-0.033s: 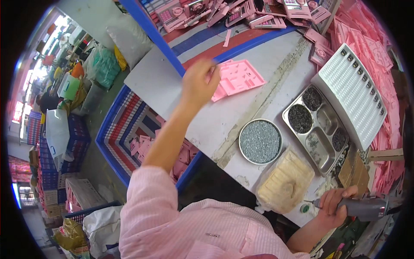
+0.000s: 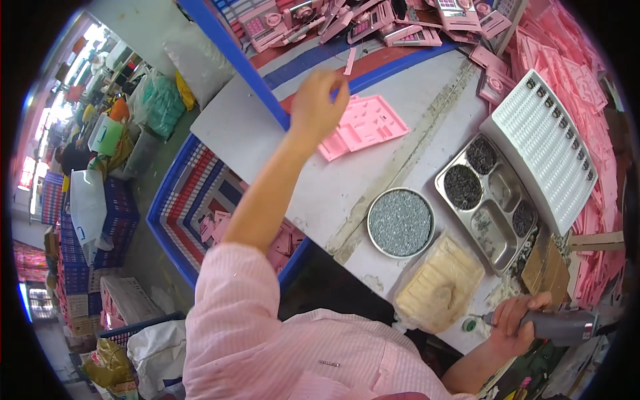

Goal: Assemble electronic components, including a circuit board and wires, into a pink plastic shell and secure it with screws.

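My left hand (image 2: 319, 107), its fingers curled together, is raised above a flat pink molded plastic panel (image 2: 370, 123). Whatever it may hold is hidden. The panel, with raised ribs and recesses, lies on the white table beside the blue rim of a crate. At the lower right, my right hand (image 2: 515, 327) is wrapped round a grey electric screwdriver (image 2: 563, 325), whose bit points left. A small green-topped round piece (image 2: 470, 325) sits near the bit.
A round tin of small silvery parts (image 2: 401, 223), a bagged yellowish block (image 2: 440, 283), a steel compartment tray (image 2: 497, 237) and a white ribbed tray (image 2: 543, 150) stand on the table. Crates with pink parts (image 2: 360, 27) (image 2: 217, 223) are behind and left. Pink pieces pile up right.
My left hand has shifted slightly up and away from my body, over the crate rim. The right hand and screwdriver look almost unchanged.
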